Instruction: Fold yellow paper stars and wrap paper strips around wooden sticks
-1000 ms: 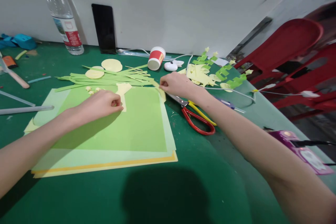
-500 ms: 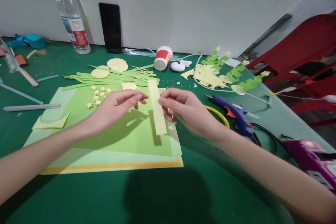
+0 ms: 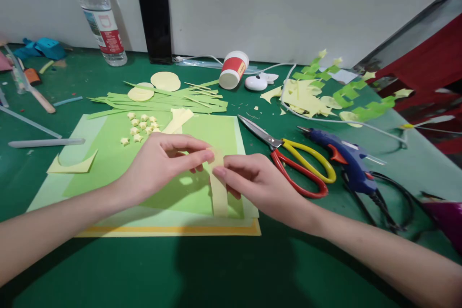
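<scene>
The left hand (image 3: pixel 164 163) is pinching the upper end of a pale yellow strip (image 3: pixel 219 197) between thumb and fingers, and the right hand (image 3: pixel 260 184) is gripping the same strip at its right edge, thumb on top; both are nearly closed, with only paper between the tips. The strip is sitting between the two hands, neither clearly nearer, its long axis running toward the person and its loose end reaching below the fingertips over a green sheet (image 3: pixel 212 127). The upper end is blurring against the fingers, so I cannot tell whether it is folded there. Just beyond the left hand, other yellow strips (image 3: pixel 180 120) and small paper stars (image 3: pixel 144 118) are resting on the sheet; a cut-out scrap (image 3: pixel 72 168) is lying beyond the left forearm. Beyond the right hand, scissors (image 3: pixel 276 143) are lying handles apart, a glue gun (image 3: pixel 330 142) farther right. Farther beyond both hands on the worktop (image 3: pixel 126 274), a paper cup (image 3: pixel 236 65) is lying on its side, its inside hidden, and beyond the left hand a clear bottle (image 3: pixel 110 36) is standing, its label covering part of the inside.
</scene>
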Demonstrator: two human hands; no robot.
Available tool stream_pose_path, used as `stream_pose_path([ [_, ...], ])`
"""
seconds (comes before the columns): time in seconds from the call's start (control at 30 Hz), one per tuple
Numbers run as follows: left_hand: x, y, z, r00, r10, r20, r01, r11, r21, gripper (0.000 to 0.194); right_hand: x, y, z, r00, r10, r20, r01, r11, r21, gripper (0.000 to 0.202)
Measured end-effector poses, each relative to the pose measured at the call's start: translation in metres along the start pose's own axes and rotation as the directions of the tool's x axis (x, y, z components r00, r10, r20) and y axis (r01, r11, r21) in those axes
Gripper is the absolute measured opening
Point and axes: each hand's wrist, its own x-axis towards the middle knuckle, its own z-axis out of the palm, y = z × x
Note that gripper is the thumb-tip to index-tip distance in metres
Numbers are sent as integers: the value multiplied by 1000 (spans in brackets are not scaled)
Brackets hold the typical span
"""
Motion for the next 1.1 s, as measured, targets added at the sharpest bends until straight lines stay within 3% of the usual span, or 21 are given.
stream_pose_path([
  [0.13, 1, 0, -2, 1000, 22, 22, -22, 1000, -11, 17, -3, -2, -1, 999, 6, 51, -8, 999, 42, 35],
  [0.43, 0, 2, 0, 994, -24, 107, 22, 1000, 15, 9, -8, -4, -3, 994, 21, 104, -29, 997, 71, 35],
  [0.87, 5, -6, -3, 993, -29, 119, 39, 995, -87, 7, -6, -4, -6, 996, -4, 84, 2, 1000, 25, 35],
  [1.1, 4, -1, 0, 998, -23, 59, 15, 991, 135, 12, -6, 0, -5, 997, -11, 82, 12, 1000, -19, 35],
])
